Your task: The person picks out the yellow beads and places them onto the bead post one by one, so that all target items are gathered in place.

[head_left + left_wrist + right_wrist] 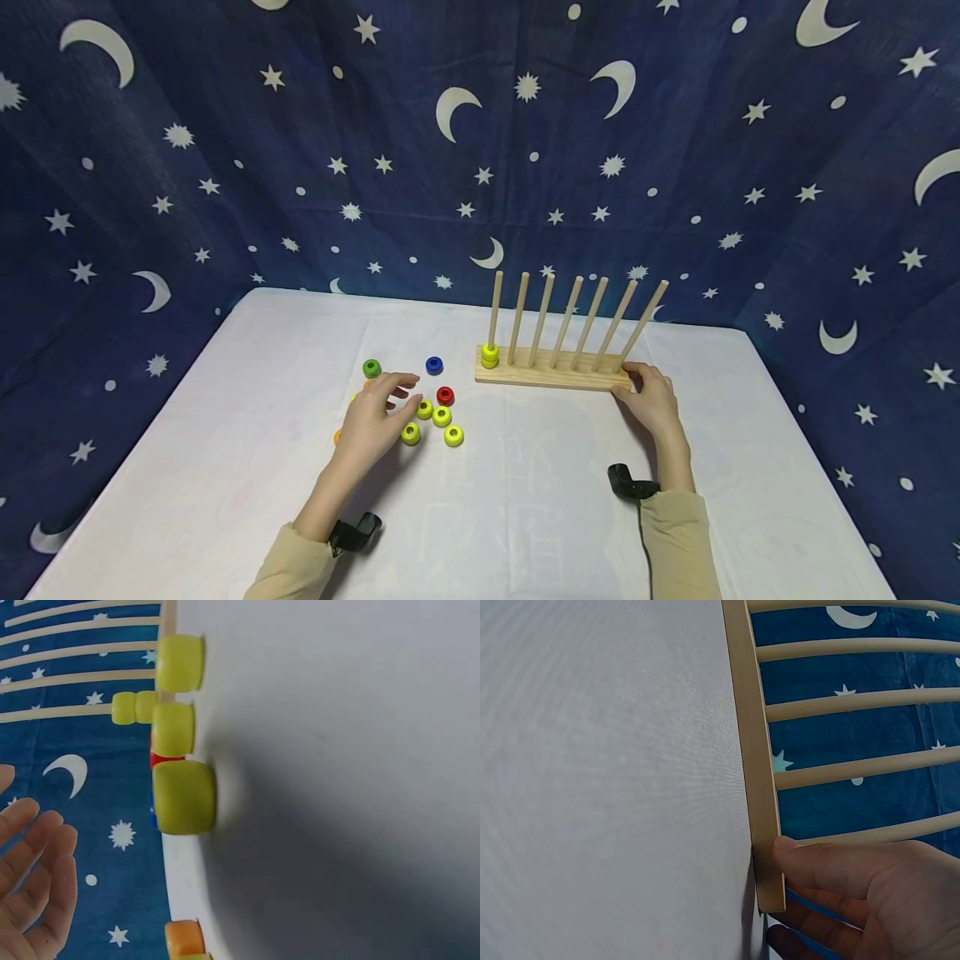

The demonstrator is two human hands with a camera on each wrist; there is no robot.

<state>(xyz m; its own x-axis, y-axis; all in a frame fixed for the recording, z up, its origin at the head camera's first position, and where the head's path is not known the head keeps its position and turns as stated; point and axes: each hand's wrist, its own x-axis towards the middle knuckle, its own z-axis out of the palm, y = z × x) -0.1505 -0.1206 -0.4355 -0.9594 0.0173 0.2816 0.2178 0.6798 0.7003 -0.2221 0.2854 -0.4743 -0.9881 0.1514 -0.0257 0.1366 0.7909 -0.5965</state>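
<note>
A wooden stand with a row of upright pegs has a flat base (551, 380). Two yellow beads (490, 357) are stacked on its leftmost peg. My right hand (654, 407) holds the right end of the base; in the right wrist view the thumb (832, 862) lies on the base and the other fingers reach round its end. My left hand (372, 421) hovers over the loose beads, thumb and fingers apart, nothing between them. Several loose yellow beads (453, 436) lie by its thumb, with a red bead (446, 402) just beyond.
A blue bead (434, 371) and a green bead (371, 368) lie farther back. Orange beads (184, 939) are partly hidden by the left hand in the head view. White cloth (525, 517) covers the table; a dark blue star-patterned curtain (405, 108) hangs behind.
</note>
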